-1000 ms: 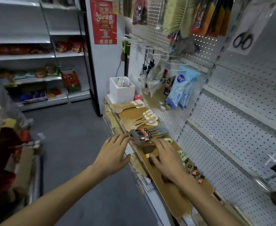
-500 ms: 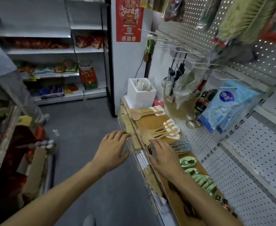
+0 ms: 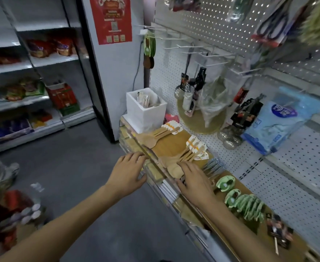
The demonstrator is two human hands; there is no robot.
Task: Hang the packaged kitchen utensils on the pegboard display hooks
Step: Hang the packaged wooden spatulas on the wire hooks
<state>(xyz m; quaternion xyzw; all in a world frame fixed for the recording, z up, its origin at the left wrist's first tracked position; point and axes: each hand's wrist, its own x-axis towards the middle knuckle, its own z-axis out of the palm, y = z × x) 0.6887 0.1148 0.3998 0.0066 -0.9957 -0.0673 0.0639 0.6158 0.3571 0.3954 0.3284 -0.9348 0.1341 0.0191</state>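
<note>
Head view: right hand [image 3: 194, 183] lies spread, fingers nearly straight, its fingertips [image 3: 181, 165] over the broad ends of the nearer bundle of pale wooden spatulas with white-and-orange card tags [image 3: 188, 155]; whether it touches them I cannot tell, and it grasps nothing. Left hand [image 3: 128, 172] hovers relaxed and released just off the front rail of the brown shelf [image 3: 172, 146], at the aisle side, holding nothing. The spatula bundle lies flat on the shelf, long axis running from the blades near the right hand up and away to the right, the tagged handle ends pointing toward the white perforated pegboard [image 3: 229, 150]. A second like bundle of wooden spatulas [image 3: 160, 133] lies farther off, beside a white square foam box [image 3: 146, 108]. Right hand is plainly the nearer one. Bare white wire display hooks [image 3: 202, 53] stick out of the pegboard above and beyond the bundle, so the likely lift goes up and forward-right, tag end leading.
</note>
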